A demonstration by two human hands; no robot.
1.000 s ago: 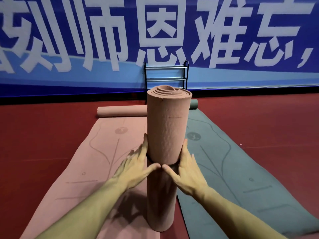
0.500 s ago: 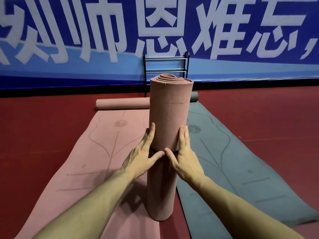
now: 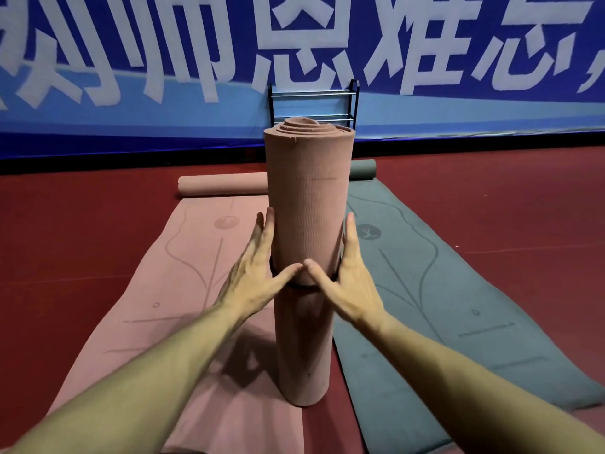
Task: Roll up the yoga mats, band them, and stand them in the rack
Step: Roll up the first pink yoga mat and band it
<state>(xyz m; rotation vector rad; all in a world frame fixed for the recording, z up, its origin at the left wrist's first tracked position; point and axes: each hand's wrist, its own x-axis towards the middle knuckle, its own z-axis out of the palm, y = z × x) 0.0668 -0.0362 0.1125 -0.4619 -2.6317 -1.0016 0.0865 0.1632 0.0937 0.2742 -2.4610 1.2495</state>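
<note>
Three mats in all: one pink roll (image 3: 307,224) standing on end between the two hands, one pink mat (image 3: 183,290) spread flat out past the left hand (image 3: 258,276), one green mat (image 3: 442,306) spread flat out past the right hand (image 3: 348,280), each flat one with only its far end curled up. One dark band (image 3: 301,286) around the upright roll at thumb level. One black rack (image 3: 312,103) well beyond the fingertips, against the blue banner (image 3: 131,60), partly hidden behind the top of the roll. Two bare forearms reaching forward and slightly inward, wrists about level, palms turned toward each other. Left hand spread wide, fingers (image 3: 266,224) straight and pointing up along the left side of the roll, thumb stretched across the front. Right hand likewise wide, fingers (image 3: 350,227) straight up along the right side, thumb angled in so that both thumb tips nearly meet on the front of the roll just above the band. Nothing gripped or pinched; flat palms and fingers pressing the roll from either side. Foot of the roll on the red floor (image 3: 82,224), below the wrists, in the gap between the two flat mats.
</note>
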